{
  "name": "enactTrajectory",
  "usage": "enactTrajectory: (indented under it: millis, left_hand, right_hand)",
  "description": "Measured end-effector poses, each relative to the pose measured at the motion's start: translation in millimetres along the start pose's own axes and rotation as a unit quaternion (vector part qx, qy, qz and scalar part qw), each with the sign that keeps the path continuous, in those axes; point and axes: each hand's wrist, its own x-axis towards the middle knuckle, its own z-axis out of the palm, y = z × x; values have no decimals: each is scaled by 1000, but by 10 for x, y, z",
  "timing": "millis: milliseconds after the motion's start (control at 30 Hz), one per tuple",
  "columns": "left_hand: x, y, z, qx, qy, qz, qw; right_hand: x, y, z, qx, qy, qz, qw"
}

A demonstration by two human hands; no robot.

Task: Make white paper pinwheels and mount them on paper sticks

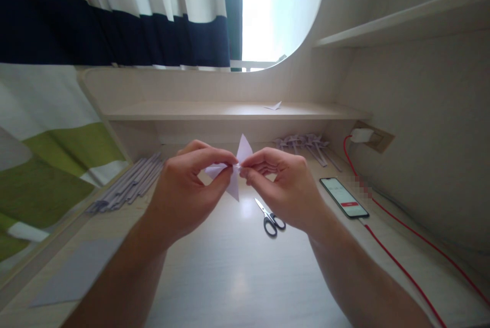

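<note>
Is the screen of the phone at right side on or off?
On: the phone shows a lit screen, with a red bar near its lower end.

Desk: paper sticks left, paper sheet near left. Scissors right of centre, phone farther right. Paper pinwheels far right. Far shelf carries paper scrap. Folded paper between left hand and right hand.

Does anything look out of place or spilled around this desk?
I see no spill. One small folded paper lies alone on the shelf, apart from the bunched papers on the desk and the pointed piece held by the left hand and right hand, so it looks slightly stray.
</note>
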Motion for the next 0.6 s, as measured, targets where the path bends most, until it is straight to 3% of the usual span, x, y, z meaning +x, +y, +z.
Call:
enactTrajectory:
  millis: [600]
  left_hand:
    - [-34,-18,37,2,7,0,1000]
  right_hand:
    - [4,18,8,5,-5,6,1000]
